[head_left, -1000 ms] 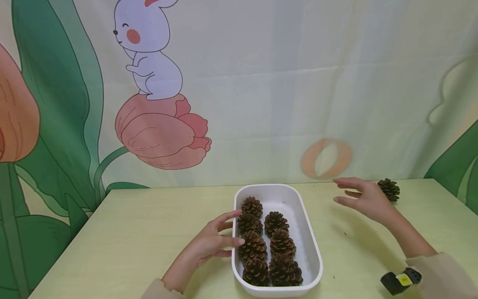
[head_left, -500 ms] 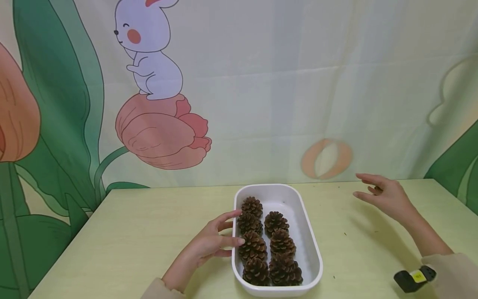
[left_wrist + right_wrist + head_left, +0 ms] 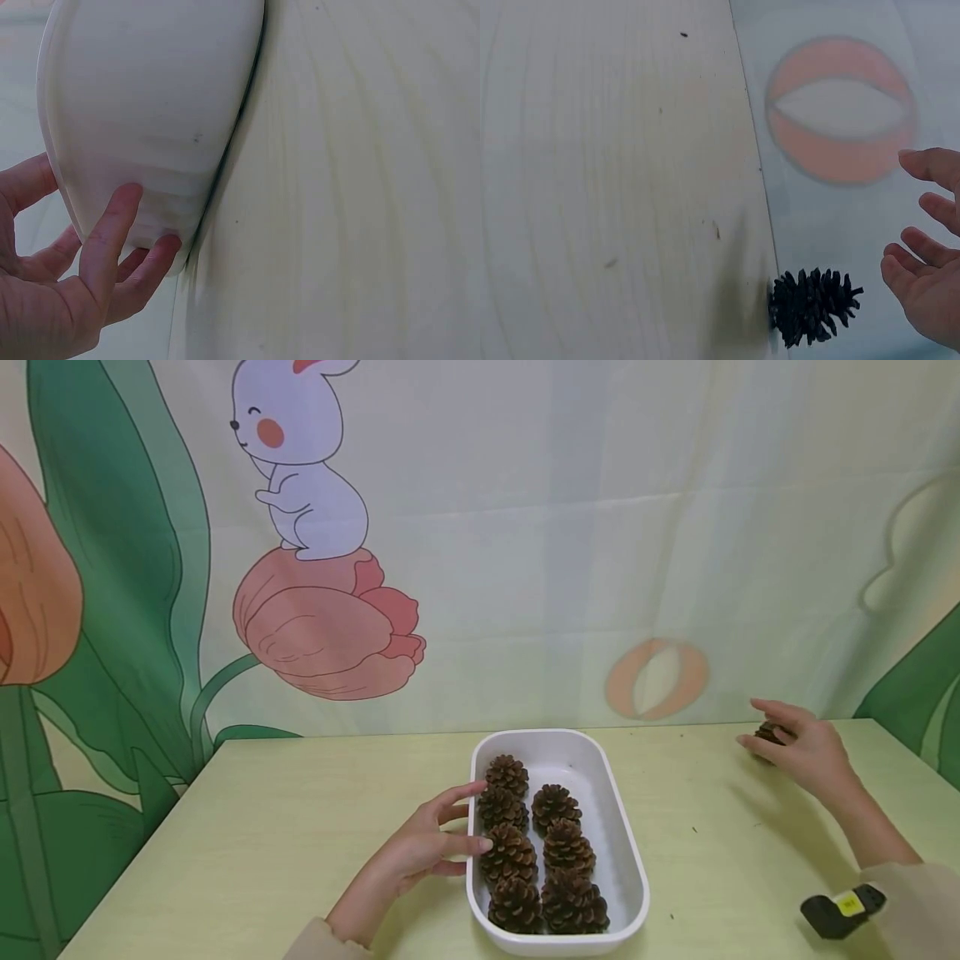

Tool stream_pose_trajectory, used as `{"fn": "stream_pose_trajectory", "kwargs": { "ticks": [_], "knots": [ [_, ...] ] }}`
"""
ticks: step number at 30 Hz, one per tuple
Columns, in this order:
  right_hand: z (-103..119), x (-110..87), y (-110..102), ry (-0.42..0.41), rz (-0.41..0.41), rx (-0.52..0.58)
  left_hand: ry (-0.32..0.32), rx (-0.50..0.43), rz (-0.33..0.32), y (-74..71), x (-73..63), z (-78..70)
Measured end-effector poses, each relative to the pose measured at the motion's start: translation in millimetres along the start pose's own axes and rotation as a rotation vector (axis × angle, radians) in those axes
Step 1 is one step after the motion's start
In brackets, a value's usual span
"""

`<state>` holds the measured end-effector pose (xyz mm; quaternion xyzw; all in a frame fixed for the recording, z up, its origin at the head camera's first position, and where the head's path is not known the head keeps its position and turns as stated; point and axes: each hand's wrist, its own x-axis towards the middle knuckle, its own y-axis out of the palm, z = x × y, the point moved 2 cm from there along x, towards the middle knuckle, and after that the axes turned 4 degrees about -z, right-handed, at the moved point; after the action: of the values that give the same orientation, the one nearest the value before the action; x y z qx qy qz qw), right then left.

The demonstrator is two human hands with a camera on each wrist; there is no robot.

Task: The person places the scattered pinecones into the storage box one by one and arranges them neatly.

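Note:
Several brown pinecones (image 3: 567,849) stand in two rows inside a white tray (image 3: 637,893). On the tray's left side, my left hand (image 3: 423,846) grips the rim, with fingers reaching over it and others against the outer wall, as the left wrist view shows for the tray wall (image 3: 161,90). A single pinecone (image 3: 768,737) is on the table near its back right edge, partly hidden behind my right hand (image 3: 813,756). In the right wrist view, the fingers of the right hand (image 3: 930,255) are spread beside that pinecone (image 3: 814,306), with a gap between them.
The pale wooden table (image 3: 300,827) ends at a printed cloth backdrop (image 3: 480,568). Small dark crumbs (image 3: 694,829) dot the surface to the right of the tray. A black device with a yellow label (image 3: 843,910) sits at the right wrist.
My right hand has moved right, to the lone pinecone at the back of the table. The left hand and the tray have stayed in place.

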<state>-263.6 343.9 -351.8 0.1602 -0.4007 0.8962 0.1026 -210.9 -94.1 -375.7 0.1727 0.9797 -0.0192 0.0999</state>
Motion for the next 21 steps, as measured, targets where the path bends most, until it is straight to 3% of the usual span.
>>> {"fn": "stream_pose_trajectory", "kwargs": {
  "ticks": [11, 21],
  "knots": [
    [-19.6, -2.0, -4.5, 0.060, -0.057, 0.012, 0.015, 0.004, 0.003, -1.3, -1.3, 4.6],
    [-41.1, -1.3, -3.9, 0.162, 0.001, -0.069, 0.037, 0.013, 0.010, -1.2, -2.0, 8.3]
  ]
}}
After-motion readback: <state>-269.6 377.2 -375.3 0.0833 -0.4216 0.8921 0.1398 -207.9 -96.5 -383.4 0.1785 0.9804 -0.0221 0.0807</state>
